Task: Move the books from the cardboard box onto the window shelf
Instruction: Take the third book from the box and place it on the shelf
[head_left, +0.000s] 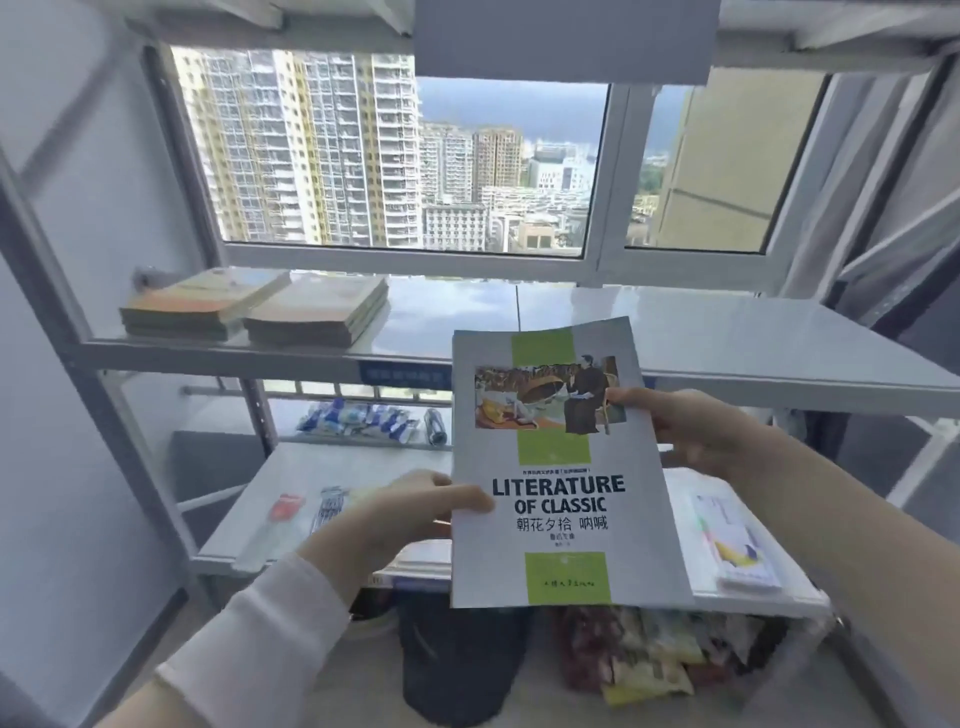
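I hold a grey book (561, 540) with green bands and the title "Literature of Classic" face up in front of me, below the front edge of the window shelf (727, 343). My left hand (410, 514) grips its left edge, thumb on the cover. My right hand (691, 431) grips its right edge near the cover picture. Two short stacks of books (249, 312) lie side by side at the left end of the window shelf. The cardboard box is not in view.
A lower shelf (322, 478) carries blue-and-white packets, small items and a white packet (737, 540) at the right. Bags and snack packets (649, 660) sit on the floor beneath. Grey metal uprights frame the rack at left and right.
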